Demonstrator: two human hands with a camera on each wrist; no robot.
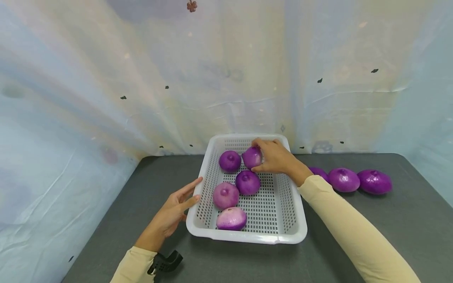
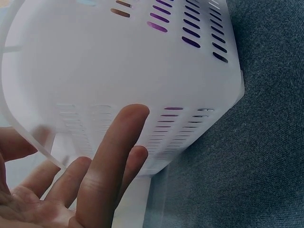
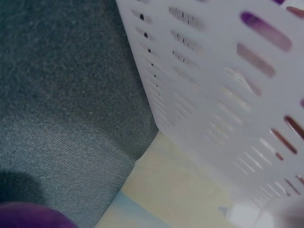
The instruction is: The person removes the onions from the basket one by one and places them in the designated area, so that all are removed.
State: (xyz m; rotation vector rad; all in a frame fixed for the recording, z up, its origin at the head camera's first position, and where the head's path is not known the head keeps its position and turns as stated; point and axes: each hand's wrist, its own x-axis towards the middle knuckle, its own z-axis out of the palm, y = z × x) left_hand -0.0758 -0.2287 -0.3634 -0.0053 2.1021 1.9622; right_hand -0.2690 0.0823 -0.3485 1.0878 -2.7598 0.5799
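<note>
A peeled purple onion (image 1: 251, 158) is in my right hand (image 1: 276, 157), gripped between fingers and thumb at the far right of a white slotted plastic basket (image 1: 247, 237). Beside it in the basket lie a dark purple onion (image 1: 230, 161) and another purple onion (image 1: 247, 182). Closer to me are a paler onion (image 1: 225, 196) and a pink-white one (image 1: 231, 219) on its side. My left hand (image 1: 173, 210) touches the basket's left rim, with fairly straight fingers (image 2: 111, 161) against the outer wall in the left wrist view. The right wrist view does not show the right hand's grip.
Several purple onions, such as a glossy one (image 1: 343, 180) and the outermost one (image 1: 374, 182), form a row on the dark grey tabletop (image 1: 354, 220) right of the basket. A patterned curtain (image 1: 226, 70) hangs behind. A black strap-like piece (image 1: 170, 262) sits at the left wrist.
</note>
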